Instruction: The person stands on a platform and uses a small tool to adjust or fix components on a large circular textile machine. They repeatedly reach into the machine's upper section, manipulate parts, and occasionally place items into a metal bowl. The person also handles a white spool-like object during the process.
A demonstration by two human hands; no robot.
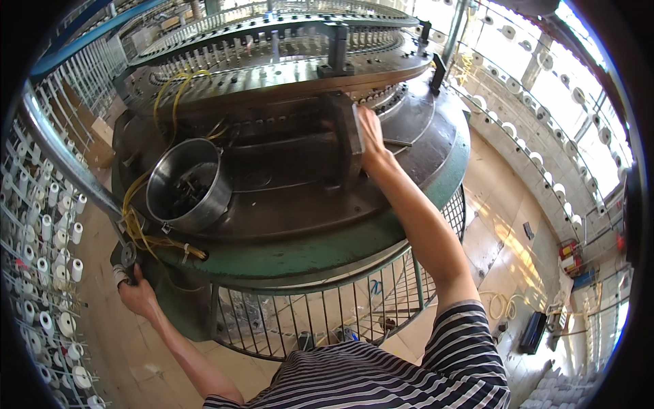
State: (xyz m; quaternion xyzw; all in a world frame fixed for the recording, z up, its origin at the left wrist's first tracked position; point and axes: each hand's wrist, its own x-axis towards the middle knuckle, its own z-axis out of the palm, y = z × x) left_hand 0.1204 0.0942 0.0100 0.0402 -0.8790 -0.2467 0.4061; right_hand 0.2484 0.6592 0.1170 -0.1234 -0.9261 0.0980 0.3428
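A large round knitting machine with a dark bed and a green rim (306,262) stands before me. At its left edge my left hand (138,294) is closed around a dark part just below a grey round disc (128,253); the exact part is hard to make out. My right arm reaches over the bed, and my right hand (370,136) is against the right side of an upright dark metal post (344,133). Its fingertips are partly hidden there. A thin metal rod (398,142) lies beside that wrist. On the bed sits a steel pot (221,198) with small dark parts inside.
Yellow tubes (136,228) run along the machine's left side, by a slanted metal pole (61,150). Above the bed is a needle ring (272,75). Yarn cone racks (48,273) flank both sides. A barred guard (306,317) curves below the rim.
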